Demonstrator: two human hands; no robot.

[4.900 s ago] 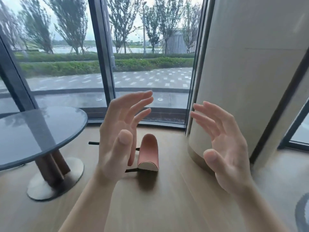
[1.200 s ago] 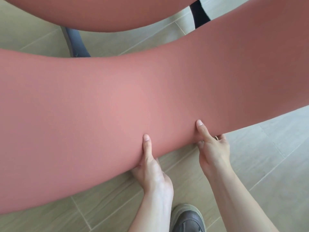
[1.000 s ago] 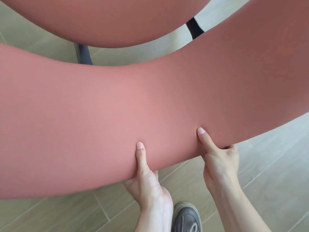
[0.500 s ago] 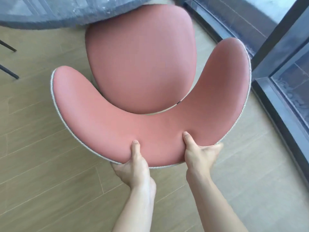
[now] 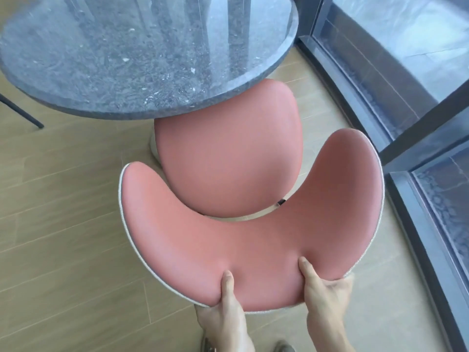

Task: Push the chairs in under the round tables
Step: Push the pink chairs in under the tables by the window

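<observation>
Head view looks down on a big round gray table (image 5: 132,52) with a shiny, speckled top. Under it is a wood floor (image 5: 63,224), and a dark window frame (image 5: 418,138) runs down the right side. A pink chair (image 5: 228,158) stands by the table, with the front of its seat tucked under the table's edge. The left hand (image 5: 223,316) and right hand (image 5: 324,301) both hold the chair's curved back (image 5: 253,250), near each other. Both thumbs press the pink side, and the fingers curl behind.

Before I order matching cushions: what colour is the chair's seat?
Salmon pink; the chair seat shows best in head view.
</observation>
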